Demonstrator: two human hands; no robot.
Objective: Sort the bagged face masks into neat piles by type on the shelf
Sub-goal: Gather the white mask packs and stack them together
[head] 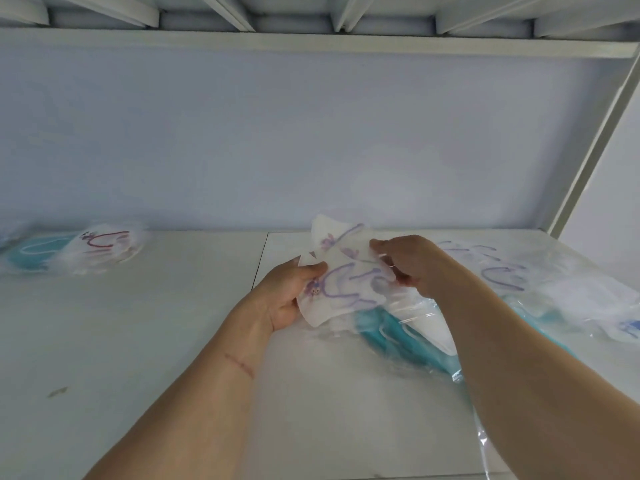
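Head view: two bare forearms are reaching forward over the white shelf [173, 341]. Left hand [291, 296] is gripping the lower left edge of a white mask [346, 289] with purple ear loops and a small cartoon print, thumb on top, fingers curled beneath. Right hand [412, 265] is pinching the same mask's right side, fingers bent around its clear bag film. Mask is being held just above the shelf, tilted. Under and right of it, teal masks [398, 337] in clear bags are lying in a loose heap, with more white purple-looped masks [502, 275] beyond the right wrist. Far left, well apart, a small pile [100, 251] is sitting: a teal mask [31, 254] beside a white one with reddish loops. Pale blue wall [311, 133] behind.
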